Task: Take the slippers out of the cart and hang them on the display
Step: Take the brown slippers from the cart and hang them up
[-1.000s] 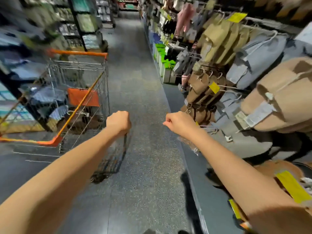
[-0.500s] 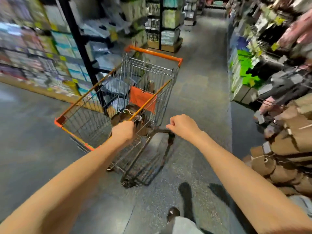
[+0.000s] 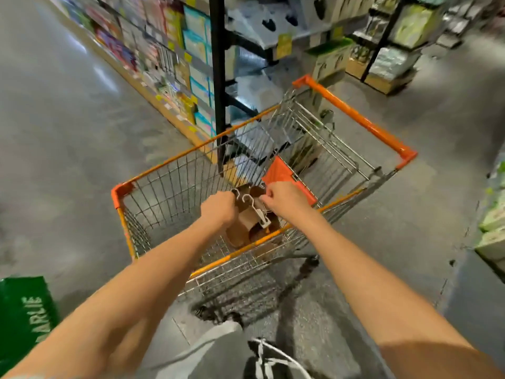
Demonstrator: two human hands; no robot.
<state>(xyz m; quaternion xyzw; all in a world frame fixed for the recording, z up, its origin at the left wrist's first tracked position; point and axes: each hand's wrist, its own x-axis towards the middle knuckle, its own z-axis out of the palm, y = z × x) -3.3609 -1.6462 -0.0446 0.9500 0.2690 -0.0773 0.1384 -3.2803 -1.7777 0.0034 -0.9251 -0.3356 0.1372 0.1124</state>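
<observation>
Brown slippers (image 3: pixel 246 225) in wire cart (image 3: pixel 169 187), left hand (image 3: pixel 218 209) and right hand (image 3: pixel 284 198) fingers clamped on their hangers (image 3: pixel 261 214)

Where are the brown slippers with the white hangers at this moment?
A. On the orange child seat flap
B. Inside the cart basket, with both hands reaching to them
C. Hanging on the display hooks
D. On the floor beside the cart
B: the brown slippers with their white hangers lie inside the wire cart, and the left hand and right hand are down at the hangers.
</observation>
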